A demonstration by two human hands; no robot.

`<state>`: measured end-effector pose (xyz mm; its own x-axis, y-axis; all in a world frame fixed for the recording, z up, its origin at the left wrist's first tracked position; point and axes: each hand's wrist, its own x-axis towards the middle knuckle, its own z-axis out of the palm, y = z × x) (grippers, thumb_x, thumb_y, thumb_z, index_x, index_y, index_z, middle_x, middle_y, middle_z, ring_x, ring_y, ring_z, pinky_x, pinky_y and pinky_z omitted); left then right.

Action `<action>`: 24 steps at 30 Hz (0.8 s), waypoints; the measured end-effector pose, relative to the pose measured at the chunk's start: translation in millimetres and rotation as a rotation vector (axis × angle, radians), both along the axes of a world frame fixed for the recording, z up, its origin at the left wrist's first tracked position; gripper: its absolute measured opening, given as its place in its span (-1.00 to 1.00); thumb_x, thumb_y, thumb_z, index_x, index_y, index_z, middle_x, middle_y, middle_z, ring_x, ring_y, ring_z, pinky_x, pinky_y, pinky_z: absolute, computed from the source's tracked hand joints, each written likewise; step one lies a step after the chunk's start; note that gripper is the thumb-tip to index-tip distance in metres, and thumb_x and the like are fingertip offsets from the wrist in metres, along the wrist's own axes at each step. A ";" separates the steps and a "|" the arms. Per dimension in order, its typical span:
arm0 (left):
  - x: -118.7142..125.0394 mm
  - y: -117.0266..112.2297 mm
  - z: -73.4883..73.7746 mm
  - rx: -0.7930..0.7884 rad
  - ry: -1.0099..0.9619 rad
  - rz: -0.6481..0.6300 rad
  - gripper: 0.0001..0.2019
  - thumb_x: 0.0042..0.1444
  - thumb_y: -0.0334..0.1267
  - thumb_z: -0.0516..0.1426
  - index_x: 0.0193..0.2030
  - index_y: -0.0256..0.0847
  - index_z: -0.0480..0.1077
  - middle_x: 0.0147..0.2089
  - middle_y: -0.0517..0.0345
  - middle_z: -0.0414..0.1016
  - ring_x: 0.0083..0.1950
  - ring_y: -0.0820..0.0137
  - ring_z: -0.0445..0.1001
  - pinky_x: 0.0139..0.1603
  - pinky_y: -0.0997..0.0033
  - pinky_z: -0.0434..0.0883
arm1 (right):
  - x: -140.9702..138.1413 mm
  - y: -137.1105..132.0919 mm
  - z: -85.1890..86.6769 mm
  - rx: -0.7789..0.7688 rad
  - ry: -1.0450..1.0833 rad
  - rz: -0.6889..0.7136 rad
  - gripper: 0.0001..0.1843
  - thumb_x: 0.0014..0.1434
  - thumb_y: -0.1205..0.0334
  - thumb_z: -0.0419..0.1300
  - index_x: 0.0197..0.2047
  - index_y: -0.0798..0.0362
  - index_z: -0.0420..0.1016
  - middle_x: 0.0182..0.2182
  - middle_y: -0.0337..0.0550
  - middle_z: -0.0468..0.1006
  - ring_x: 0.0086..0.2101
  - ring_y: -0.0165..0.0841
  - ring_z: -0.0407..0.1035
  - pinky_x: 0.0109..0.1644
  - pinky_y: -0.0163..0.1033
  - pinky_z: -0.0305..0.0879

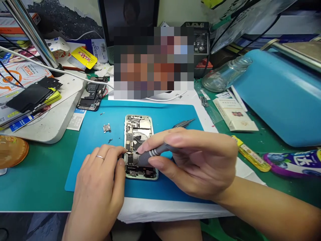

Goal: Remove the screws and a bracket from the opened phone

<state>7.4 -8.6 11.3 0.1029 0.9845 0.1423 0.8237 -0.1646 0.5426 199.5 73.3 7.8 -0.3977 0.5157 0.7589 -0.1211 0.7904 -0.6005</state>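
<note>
My right hand (200, 160) is closed on a grey screwdriver (147, 158), or something very like one, with thumb and fingertips around its ringed handle over the opened phone (136, 138); I can't make out the tip. My left hand (97, 182), a ring (100, 157) on one finger, rests with its fingers close together and the tips at the phone's left edge. Whether they pinch anything there, I can't tell.

The phone lies near the middle of the blue mat (173, 112), its insides bare, its short ends towards the front and back edges of the desk (50, 180). Towards the mat's left edge sit a small metal part (106, 128) and a few tiny bits (110, 140); towards its far right corner lies a pointed tool (184, 123).

I judge the phone light and stiff, its smooth rim a little slippery, the bare board and thin cables fragile. It is best taken by the long sides of the frame, fingertips off the inside. The screwdriver should feel light and rigid, surest at its rings.
</note>
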 end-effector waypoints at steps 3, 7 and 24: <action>-0.6 -0.2 0.7 0.026 -0.049 -0.011 -0.89 0.44 -0.31 0.02 0.00 -0.07 0.35 -0.07 0.20 0.48 -0.07 0.33 0.41 -0.12 0.28 0.31 | -3.3 -1.0 2.8 -0.090 0.075 -0.039 -0.43 0.20 0.58 0.28 0.19 -0.08 0.40 -0.20 -0.17 0.61 -0.26 -0.34 0.61 -0.27 -0.28 0.67; -1.5 -0.8 -0.1 0.152 -0.078 -0.027 -0.87 0.36 -0.27 0.19 0.01 -0.07 0.39 -0.10 0.23 0.48 -0.09 0.37 0.43 -0.10 0.33 0.35 | -7.6 -0.7 2.4 -0.206 0.197 -0.073 -0.39 0.20 0.62 0.25 0.20 -0.14 0.38 -0.15 -0.22 0.57 -0.24 -0.37 0.59 -0.23 -0.26 0.68; -0.4 -1.2 -1.4 0.204 -0.105 -0.092 -0.89 0.35 -0.40 0.19 -0.09 -0.10 0.50 -0.27 0.24 0.48 -0.26 0.41 0.40 -0.23 0.31 0.32 | -7.9 -5.6 1.1 -0.298 0.170 0.006 -0.46 0.27 0.57 0.22 0.19 -0.13 0.31 -0.14 -0.17 0.54 -0.21 -0.34 0.58 -0.23 -0.24 0.70</action>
<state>7.0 -9.8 9.8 0.1649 0.9216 0.3514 0.7413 -0.3508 0.5722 191.6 67.7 9.0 -0.2821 0.7225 0.6312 -0.2436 0.5824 -0.7755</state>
